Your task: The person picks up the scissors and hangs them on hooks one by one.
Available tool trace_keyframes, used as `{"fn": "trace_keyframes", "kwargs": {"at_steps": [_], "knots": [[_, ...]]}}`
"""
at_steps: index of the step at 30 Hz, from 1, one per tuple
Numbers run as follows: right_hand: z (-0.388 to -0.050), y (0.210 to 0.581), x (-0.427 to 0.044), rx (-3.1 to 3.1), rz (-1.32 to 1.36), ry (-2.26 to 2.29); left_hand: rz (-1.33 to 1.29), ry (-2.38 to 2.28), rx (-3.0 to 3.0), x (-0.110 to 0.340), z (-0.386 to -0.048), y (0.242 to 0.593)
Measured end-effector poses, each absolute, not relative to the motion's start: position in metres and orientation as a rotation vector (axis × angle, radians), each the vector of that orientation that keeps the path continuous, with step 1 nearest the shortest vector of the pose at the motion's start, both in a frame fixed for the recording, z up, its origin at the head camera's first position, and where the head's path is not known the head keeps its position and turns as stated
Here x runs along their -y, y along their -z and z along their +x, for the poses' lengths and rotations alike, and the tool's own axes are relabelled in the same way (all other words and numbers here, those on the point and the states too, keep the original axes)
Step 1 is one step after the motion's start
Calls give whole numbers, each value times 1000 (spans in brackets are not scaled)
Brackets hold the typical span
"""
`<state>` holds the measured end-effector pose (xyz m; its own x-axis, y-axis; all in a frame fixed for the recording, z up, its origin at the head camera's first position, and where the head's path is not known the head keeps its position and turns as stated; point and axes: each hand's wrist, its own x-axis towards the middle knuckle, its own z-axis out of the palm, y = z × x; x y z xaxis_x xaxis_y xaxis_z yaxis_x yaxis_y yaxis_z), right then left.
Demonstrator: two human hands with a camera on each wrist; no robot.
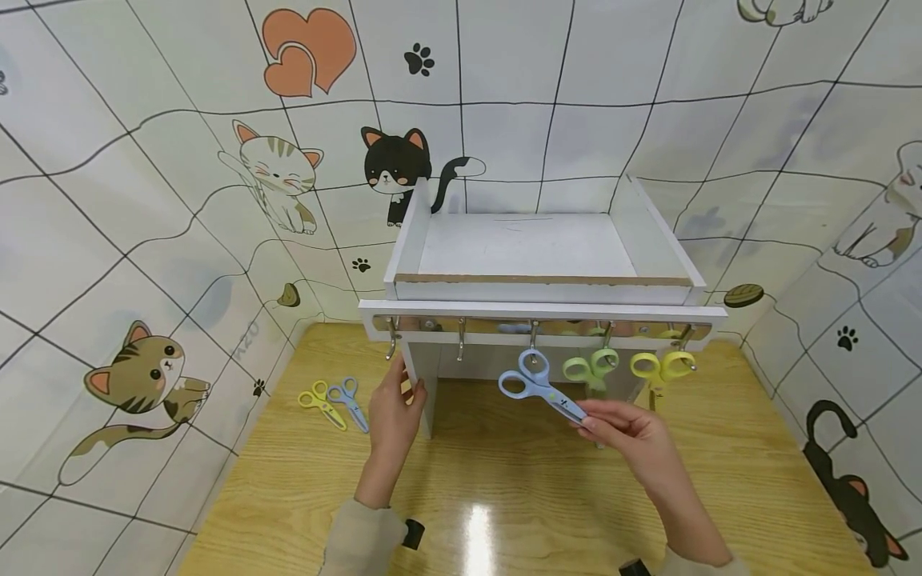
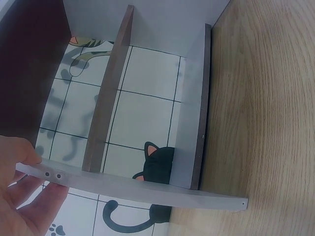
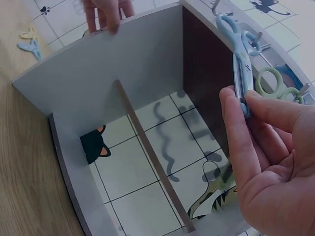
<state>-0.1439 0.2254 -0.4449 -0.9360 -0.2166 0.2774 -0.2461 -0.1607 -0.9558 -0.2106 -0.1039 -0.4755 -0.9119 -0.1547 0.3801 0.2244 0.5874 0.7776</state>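
My right hand (image 1: 634, 440) pinches the blade end of blue scissors (image 1: 540, 386); one handle loop lies at the middle hook (image 1: 534, 332) of the rack's front rail (image 1: 540, 310). In the right wrist view the right hand (image 3: 275, 147) holds the same scissors (image 3: 241, 64) between thumb and fingers. My left hand (image 1: 394, 416) grips the left side panel of the white rack, and in the left wrist view the left hand (image 2: 24, 187) has its thumb and fingers on either side of the panel edge (image 2: 147, 191). Green scissors (image 1: 591, 369) and yellow scissors (image 1: 661, 368) hang at the right hooks.
Yellow scissors (image 1: 322, 404) and blue scissors (image 1: 349, 402) lie on the wooden table (image 1: 504, 496), left of the rack. Two hooks on the rail's left hold nothing. An open white tray top (image 1: 519, 244) stands above the rail. Tiled walls with cat pictures surround the table.
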Motion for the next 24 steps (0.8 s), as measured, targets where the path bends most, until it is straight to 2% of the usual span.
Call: {"fn": "trace_keyframes", "kwargs": {"at_steps": [10,24], "knots": [[-145,457,-218,2035,671,-2326,-45,1274,2423,104,-210,475],[-143,473,-234,2154,624,-2310,-60,1268,2414,103,-209,475]]}}
